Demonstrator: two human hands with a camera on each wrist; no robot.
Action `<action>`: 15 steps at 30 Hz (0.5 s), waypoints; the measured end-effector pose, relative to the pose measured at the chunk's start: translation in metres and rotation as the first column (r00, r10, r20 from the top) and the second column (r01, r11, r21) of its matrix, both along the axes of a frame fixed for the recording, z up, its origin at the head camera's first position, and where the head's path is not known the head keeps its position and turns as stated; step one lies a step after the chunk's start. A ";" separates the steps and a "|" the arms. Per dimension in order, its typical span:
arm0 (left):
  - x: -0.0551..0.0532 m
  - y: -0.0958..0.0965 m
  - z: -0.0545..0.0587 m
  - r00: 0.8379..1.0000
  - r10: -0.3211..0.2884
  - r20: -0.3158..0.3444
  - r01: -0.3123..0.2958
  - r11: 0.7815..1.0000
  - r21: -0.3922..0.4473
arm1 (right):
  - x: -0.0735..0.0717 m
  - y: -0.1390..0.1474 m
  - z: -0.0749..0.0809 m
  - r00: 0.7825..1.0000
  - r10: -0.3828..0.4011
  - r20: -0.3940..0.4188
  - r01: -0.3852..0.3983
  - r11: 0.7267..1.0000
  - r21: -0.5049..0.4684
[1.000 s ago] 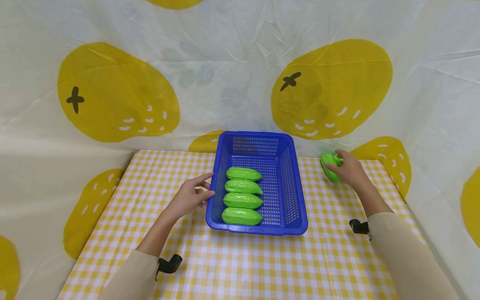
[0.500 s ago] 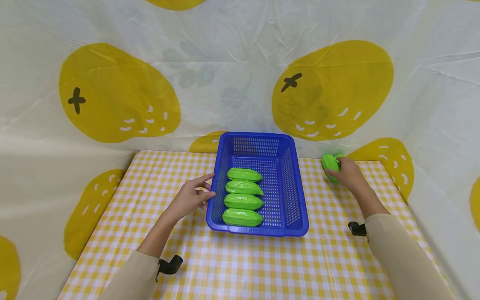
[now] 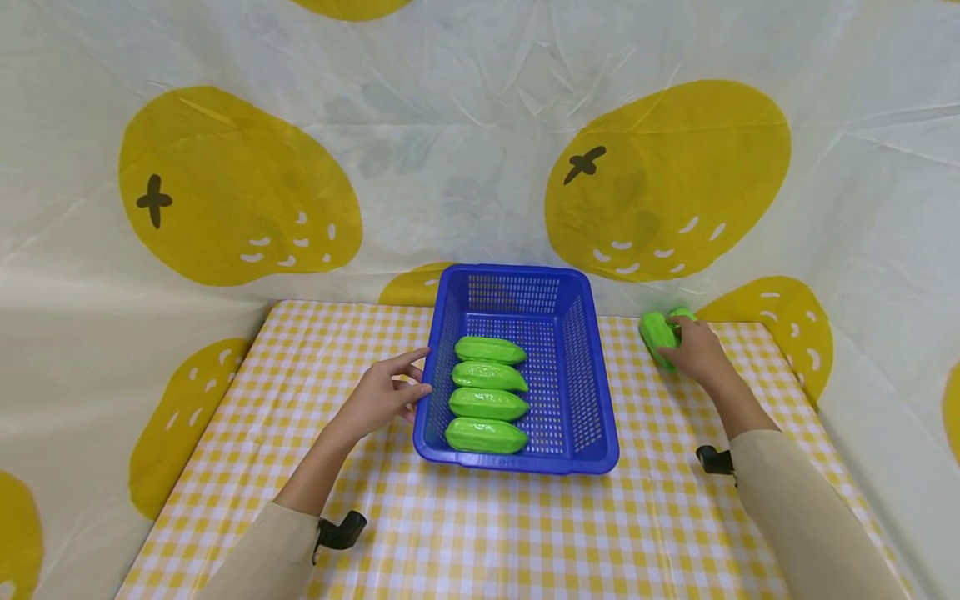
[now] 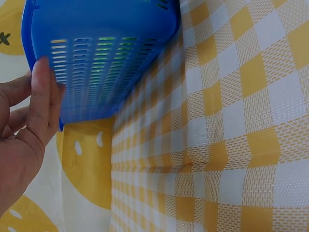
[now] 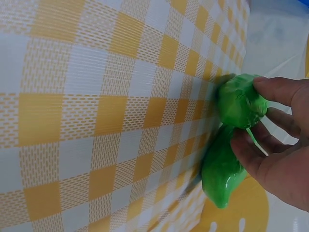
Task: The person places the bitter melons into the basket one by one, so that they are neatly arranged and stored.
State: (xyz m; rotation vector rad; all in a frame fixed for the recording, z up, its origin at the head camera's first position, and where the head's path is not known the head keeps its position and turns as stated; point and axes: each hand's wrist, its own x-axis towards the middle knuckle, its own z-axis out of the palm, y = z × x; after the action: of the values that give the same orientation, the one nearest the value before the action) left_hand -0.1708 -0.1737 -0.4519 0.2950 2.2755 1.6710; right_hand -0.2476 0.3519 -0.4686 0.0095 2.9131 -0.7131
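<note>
Left hand (image 3: 377, 393) is touching the blue basket (image 3: 517, 461) with loosely spread fingers (presumably steadying it); the right hand (image 3: 695, 343) is pinching a green fruit (image 5: 241, 104) beside a second fruit (image 5: 219, 169).

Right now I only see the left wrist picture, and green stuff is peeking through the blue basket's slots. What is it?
Observer: Four green ridged pieces lie side by side in the blue basket.
Operator: Cool! What's the right grip doing? I can't see it at all.
Observer: The right grip pinches another green piece, off to the right of the basket.
Operator: Is that the only one over there?
Observer: No, a second loose piece sits close beside it, on the side away from the basket.
</note>
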 end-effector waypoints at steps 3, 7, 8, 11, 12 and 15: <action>0.000 -0.001 0.000 1.000 -0.002 -0.004 0.002 1.000 -0.001 | 0.001 -0.001 0.002 1.000 0.018 0.005 -0.018 1.000 -0.023; -0.001 -0.001 0.000 1.000 -0.002 -0.007 0.002 1.000 0.001 | 0.001 -0.002 0.000 0.999 0.034 0.016 -0.033 0.998 -0.061; -0.001 -0.001 0.000 1.000 -0.002 -0.008 0.002 1.000 0.001 | 0.001 -0.002 -0.001 0.999 0.033 0.021 -0.031 0.997 -0.071; 0.000 0.000 0.000 1.000 -0.003 -0.009 0.003 1.000 0.000 | 0.003 -0.004 -0.004 0.999 0.021 0.038 -0.017 0.995 -0.099; 0.000 0.000 0.000 1.000 -0.004 -0.009 0.004 1.000 -0.001 | 0.004 -0.005 -0.004 0.999 0.018 0.045 -0.013 0.994 -0.111; 0.000 0.000 0.000 1.000 -0.002 -0.003 0.002 1.000 -0.006 | 0.006 -0.007 -0.006 0.998 0.016 0.057 -0.008 0.990 -0.140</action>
State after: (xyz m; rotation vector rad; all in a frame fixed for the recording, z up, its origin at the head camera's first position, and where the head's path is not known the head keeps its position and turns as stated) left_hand -0.1703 -0.1736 -0.4518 0.2978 2.2814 1.6631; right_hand -0.2412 0.3446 -0.4747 -0.0029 2.7999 -0.8973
